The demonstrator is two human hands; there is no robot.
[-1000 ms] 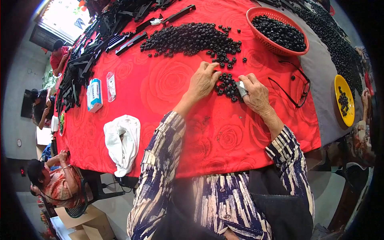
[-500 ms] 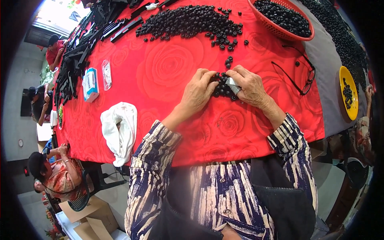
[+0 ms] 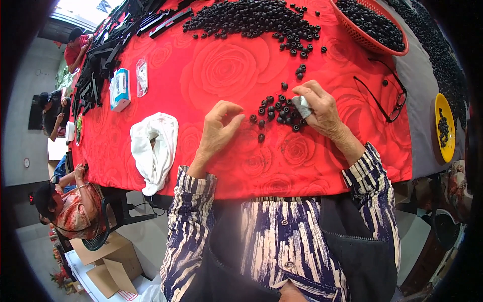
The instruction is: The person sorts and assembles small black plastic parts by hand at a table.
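Your left hand (image 3: 220, 127) pinches fingertips together, whether on a bead I cannot tell; beads (image 3: 275, 113) lie at its 2 o'clock. Your right hand (image 3: 318, 109) grips a grey piece (image 3: 302, 106).

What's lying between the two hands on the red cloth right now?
In the head view, a small cluster of black beads lies between the left hand and the right hand.

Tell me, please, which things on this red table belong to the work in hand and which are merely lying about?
In hand: left hand beside the small cluster of black ring-shaped parts; right hand pinching a small grey piece; the large pile of black parts; red basket of them.

Lying about: eyeglasses; white cloth; blue-and-white box; yellow dish.
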